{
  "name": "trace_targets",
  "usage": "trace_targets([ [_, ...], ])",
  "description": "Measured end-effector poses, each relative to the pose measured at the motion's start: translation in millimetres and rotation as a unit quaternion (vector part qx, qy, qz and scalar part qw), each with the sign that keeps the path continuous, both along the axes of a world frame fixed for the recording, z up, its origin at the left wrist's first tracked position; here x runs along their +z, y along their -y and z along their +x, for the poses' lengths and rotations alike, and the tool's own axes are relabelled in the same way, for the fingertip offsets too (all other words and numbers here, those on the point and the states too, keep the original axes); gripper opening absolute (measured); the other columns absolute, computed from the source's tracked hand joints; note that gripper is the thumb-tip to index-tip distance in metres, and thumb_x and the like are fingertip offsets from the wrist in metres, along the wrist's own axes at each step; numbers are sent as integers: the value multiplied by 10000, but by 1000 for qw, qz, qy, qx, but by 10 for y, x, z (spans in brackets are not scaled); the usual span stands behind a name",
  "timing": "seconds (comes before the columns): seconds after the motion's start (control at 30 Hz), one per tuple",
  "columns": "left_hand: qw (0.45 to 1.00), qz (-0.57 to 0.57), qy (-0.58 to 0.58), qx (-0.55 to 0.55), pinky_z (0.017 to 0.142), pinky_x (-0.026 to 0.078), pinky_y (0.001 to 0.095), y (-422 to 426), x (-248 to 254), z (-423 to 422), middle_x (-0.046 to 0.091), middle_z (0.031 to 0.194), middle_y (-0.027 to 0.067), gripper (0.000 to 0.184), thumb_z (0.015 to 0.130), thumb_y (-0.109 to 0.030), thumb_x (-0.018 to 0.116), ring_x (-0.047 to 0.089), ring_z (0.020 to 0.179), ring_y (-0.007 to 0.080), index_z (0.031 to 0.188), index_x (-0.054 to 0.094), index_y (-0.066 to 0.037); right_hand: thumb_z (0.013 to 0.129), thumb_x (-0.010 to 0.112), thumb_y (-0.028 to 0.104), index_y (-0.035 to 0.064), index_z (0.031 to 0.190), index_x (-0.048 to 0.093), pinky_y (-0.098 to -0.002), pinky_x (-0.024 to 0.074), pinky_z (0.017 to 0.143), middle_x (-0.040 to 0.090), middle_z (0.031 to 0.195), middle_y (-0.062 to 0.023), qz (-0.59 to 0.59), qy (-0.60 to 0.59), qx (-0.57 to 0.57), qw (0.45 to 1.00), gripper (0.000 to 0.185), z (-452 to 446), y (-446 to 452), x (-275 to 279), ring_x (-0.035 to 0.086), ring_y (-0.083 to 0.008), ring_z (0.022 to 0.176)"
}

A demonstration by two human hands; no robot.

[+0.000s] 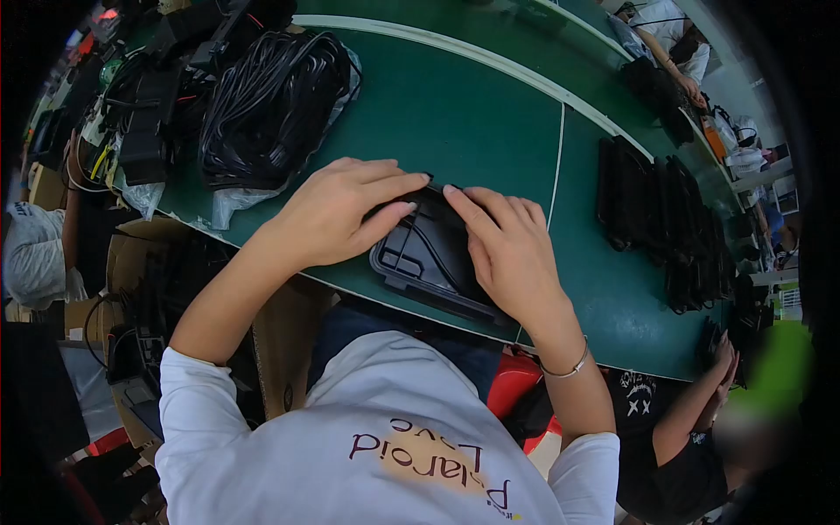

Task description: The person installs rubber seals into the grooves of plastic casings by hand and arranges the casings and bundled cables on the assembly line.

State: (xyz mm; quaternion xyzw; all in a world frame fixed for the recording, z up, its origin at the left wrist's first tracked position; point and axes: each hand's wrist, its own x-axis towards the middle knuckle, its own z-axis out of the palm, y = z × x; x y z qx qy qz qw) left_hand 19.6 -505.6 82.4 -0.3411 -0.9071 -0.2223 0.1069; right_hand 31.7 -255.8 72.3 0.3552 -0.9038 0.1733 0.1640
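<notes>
A black plastic housing with ribs inside and a black cable along it lies at the near edge of the green table. My left hand rests over its far left part, thumb and forefinger at the rim near the cable's end. On the right, my right hand lies along the housing's far right side, with its forefinger tip at the same rim. The two forefinger tips are close together. Both hands have their fingers bent round the housing's edge, and its far corner is partly hidden under them.
A large bundle of black cables on plastic wrap sits at the table's left. Rows of black housings stand at the right. Co-workers are at the left, lower right and upper right. An open cardboard box is below left.
</notes>
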Motion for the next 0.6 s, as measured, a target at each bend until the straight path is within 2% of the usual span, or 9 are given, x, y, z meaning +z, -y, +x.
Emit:
trace_targets([
  [0.07, 991, 132, -11, 6, 873, 510, 408, 65, -149, -7, 707, 1020, 147, 269, 908, -166, 674, 667, 996, 344, 1146, 709, -47, 788, 660, 4, 118, 1318, 610, -420, 421, 944, 617, 1161, -105, -10, -2, 2, 1000, 544, 13, -10, -5, 596, -281, 1001],
  [0.1, 988, 153, -18, 10, 855, 519, 403, 56, -178, -16, 712, 996, 141, 260, 902, -148, 681, 676, 942, 346, 1138, 718, -47, 788, 657, 1, 115, 1316, 611, -421, 420, 949, 616, 1171, -103, -4, 7, -5, 1000, 541, 26, -2, 10, 595, -282, 1008],
  [0.2, 985, 167, 39, 28, 874, 511, 401, 7, -80, 18, 712, 1016, 133, 280, 918, -197, 673, 668, 961, 338, 1163, 717, -69, 788, 654, -4, 109, 1311, 613, -423, 420, 956, 613, 1187, -102, 0, 23, -15, 1000, 536, 47, 22, -5, 596, -282, 1021],
  [0.23, 985, 166, 37, 27, 874, 511, 401, -21, -51, 11, 712, 1016, 133, 280, 918, -197, 673, 668, 961, 338, 1163, 717, -69, 787, 654, -7, 105, 1308, 614, -424, 420, 957, 612, 1193, -103, -3, 29, -20, 999, 534, 42, 24, -13, 596, -282, 1027],
  [0.3, 999, 44, -15, 2, 887, 502, 402, -70, -9, 5, 706, 1053, 127, 285, 936, -241, 650, 660, 983, 325, 1161, 723, -82, 788, 652, -8, 103, 1304, 616, -423, 420, 958, 613, 1194, -103, -15, 32, -16, 999, 529, 32, 13, -30, 596, -281, 1032],
  [0.33, 1000, 24, 9, 2, 897, 495, 402, -61, 13, -6, 694, 1101, 126, 302, 949, -279, 630, 653, 997, 316, 1177, 722, -104, 788, 649, -9, 100, 1301, 618, -423, 420, 958, 615, 1194, -102, -27, 37, -11, 999, 525, 31, 1, -31, 596, -281, 1037],
  [0.43, 1000, -10, 24, 2, 886, 500, 401, -25, 57, 1, 687, 1112, 132, 296, 951, -264, 627, 655, 982, 315, 1186, 719, -111, 791, 643, -12, 98, 1298, 620, -420, 418, 963, 620, 1203, -99, -15, 24, -25, 999, 519, 65, -68, 1, 596, -279, 1044],
  [0.57, 1000, 3, 1, -7, 876, 502, 404, -79, 76, -27, 689, 1099, 132, 280, 950, -256, 627, 655, 977, 316, 1173, 726, -120, 791, 643, -13, 99, 1294, 624, -426, 414, 970, 625, 1214, -94, -9, 23, -42, 999, 516, 104, -56, -21, 593, -275, 1056],
  [0.6, 999, -3, 38, -4, 874, 503, 404, -98, 98, -31, 691, 1094, 130, 274, 947, -253, 628, 657, 976, 315, 1169, 728, -125, 803, 619, -27, 105, 1312, 609, -424, 408, 985, 617, 1229, -87, 0, 21, -41, 999, 526, 103, -63, -16, 583, -279, 1081],
])
